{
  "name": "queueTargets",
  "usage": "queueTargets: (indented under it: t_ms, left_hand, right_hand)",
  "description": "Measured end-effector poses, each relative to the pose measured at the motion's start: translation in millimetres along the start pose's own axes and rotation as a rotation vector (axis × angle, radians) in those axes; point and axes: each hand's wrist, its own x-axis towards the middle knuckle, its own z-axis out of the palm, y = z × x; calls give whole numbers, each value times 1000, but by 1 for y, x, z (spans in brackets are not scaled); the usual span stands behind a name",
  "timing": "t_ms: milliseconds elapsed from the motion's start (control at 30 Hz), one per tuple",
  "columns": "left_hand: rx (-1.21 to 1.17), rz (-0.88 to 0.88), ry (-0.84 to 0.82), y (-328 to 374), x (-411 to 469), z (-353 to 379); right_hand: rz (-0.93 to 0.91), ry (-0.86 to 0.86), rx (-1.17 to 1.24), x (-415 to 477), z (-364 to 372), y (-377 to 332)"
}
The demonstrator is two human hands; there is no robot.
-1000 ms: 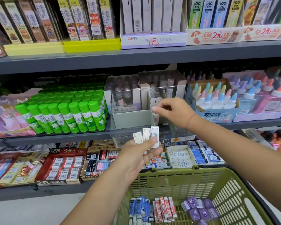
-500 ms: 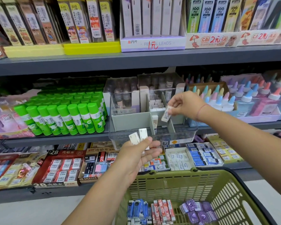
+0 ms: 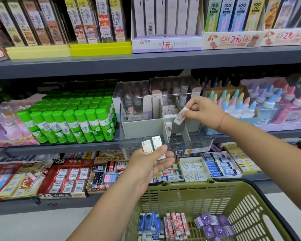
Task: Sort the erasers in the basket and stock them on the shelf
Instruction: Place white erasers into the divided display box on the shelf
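My left hand [image 3: 152, 163] holds two white erasers [image 3: 152, 145] upright, just in front of the clear organiser bin [image 3: 165, 146] on the middle shelf. My right hand [image 3: 201, 110] pinches one white eraser [image 3: 180, 116], tilted, above the bin's grey dividers. One eraser [image 3: 168, 128] stands upright in a middle compartment, and more white erasers [image 3: 170, 110] fill a rear compartment. The green basket [image 3: 198, 193] below holds blue erasers [image 3: 149, 221], red-striped erasers [image 3: 176, 223] and purple erasers [image 3: 213, 224] in separate groups.
Green glue sticks [image 3: 71, 122] stand left of the bin, pastel-capped glue bottles [image 3: 236, 103] to its right. Boxes of erasers [image 3: 68, 178] line the lower shelf. Pencil-lead boxes [image 3: 167, 23] sit on the top shelf.
My right hand took one eraser from the three in my left hand and carried it right and up over the bin. My left hand now holds two.
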Motion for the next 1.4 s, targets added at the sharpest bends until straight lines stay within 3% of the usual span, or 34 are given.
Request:
queueTargets:
  t_ms: [167,333,500,667,933,1100,1400]
  left_hand:
    - [-16,2,23,-1,0,3]
    - [-38,-12,10,2,-2,6]
    - [-42,-13,8,1,-3,5]
    - [-34,-13,11,1,-2,5]
    - [-59,-14,30,0,-2,5]
    - [-69,-13,40,2,-3,3]
    - [-59,-9,35,0,-3,5]
  right_hand:
    - [153,-107,554,-8,-10,-10]
    - [215,-221,720,-11,-14,-14]
    - [158,-154,511,-11,-10,-7]
    - [55,-85,-37,-10,-13,-2]
    - [-139,-57,-580,-2,14,-10]
    - [-216,-18,-768,3,34,0]
    - [-231,109,-779,1,39,9]
